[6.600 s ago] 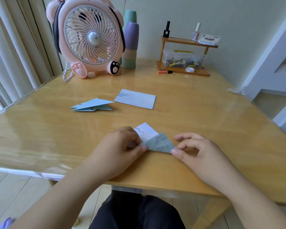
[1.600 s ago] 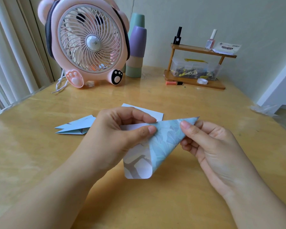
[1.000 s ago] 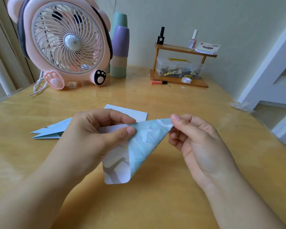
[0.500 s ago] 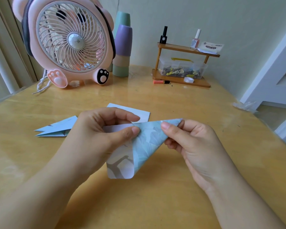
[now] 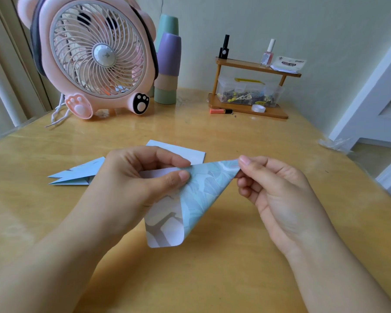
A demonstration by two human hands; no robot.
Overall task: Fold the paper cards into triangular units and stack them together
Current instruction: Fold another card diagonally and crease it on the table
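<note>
A pale blue patterned paper card (image 5: 196,195), partly folded into a cone-like triangle, hangs in the air above the wooden table (image 5: 235,279). My left hand (image 5: 131,184) pinches its upper left edge between thumb and forefinger. My right hand (image 5: 278,195) pinches its right tip. Its rounded white lower end droops toward the table. Folded blue triangular units (image 5: 77,175) lie stacked on the table to the left, behind my left hand. A flat unfolded card (image 5: 185,151) lies behind my hands.
A pink bear-shaped fan (image 5: 95,55) stands at the back left with stacked cups (image 5: 167,71) beside it. A small wooden shelf (image 5: 253,91) with nail polish bottles and a clear box sits at the back right. An orange tube (image 5: 219,111) lies before it.
My right fingers slid outward along the card to its right tip. The card stays lifted in the air, where 6.6 s ago it was pressed on the table.
</note>
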